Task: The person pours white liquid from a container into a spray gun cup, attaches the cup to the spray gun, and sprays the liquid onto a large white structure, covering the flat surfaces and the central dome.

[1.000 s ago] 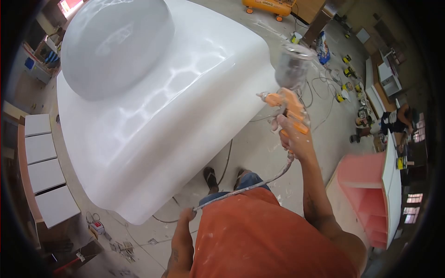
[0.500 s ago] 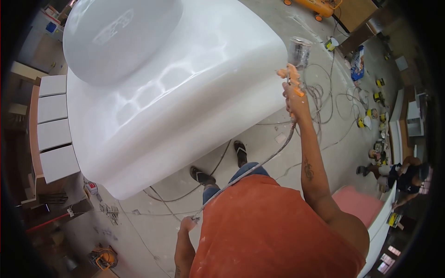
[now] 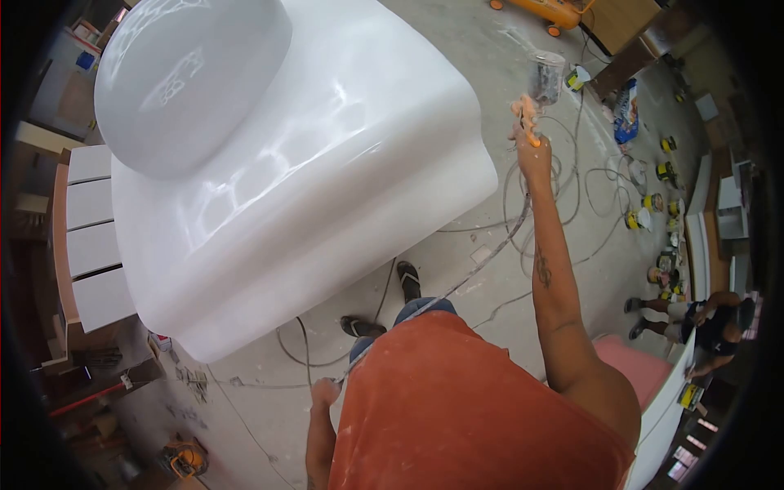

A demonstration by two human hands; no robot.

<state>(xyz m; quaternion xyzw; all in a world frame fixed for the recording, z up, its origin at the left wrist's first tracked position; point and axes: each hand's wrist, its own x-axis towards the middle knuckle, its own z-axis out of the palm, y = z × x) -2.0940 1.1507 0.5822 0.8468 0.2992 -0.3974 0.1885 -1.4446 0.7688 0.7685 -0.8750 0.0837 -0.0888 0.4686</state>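
Observation:
My right hand (image 3: 534,153) is closed round the handle of an orange spray gun (image 3: 527,122), arm stretched forward. A paint-smeared cup (image 3: 547,77) sits on the gun. From the gun the air hose (image 3: 482,265) runs down across my body to my left hand (image 3: 325,392), low at my left side and closed on it. To the left of the gun stands a large, glossy white moulded piece (image 3: 343,200) with a raised oval part (image 3: 192,90) on top. The gun is apart from its right end.
More hose (image 3: 558,184) lies coiled on the floor. Paint cans (image 3: 641,219) line the right side, near a co-worker (image 3: 723,327). An orange compressor (image 3: 543,10) stands at the back. Pale panels (image 3: 102,249) are at the left. A pink surface (image 3: 629,367) is at lower right.
My right hand has moved the spray gun forward and slightly right, away from the white piece. The view has shifted and my feet have stepped a little. My left hand stays on the hose.

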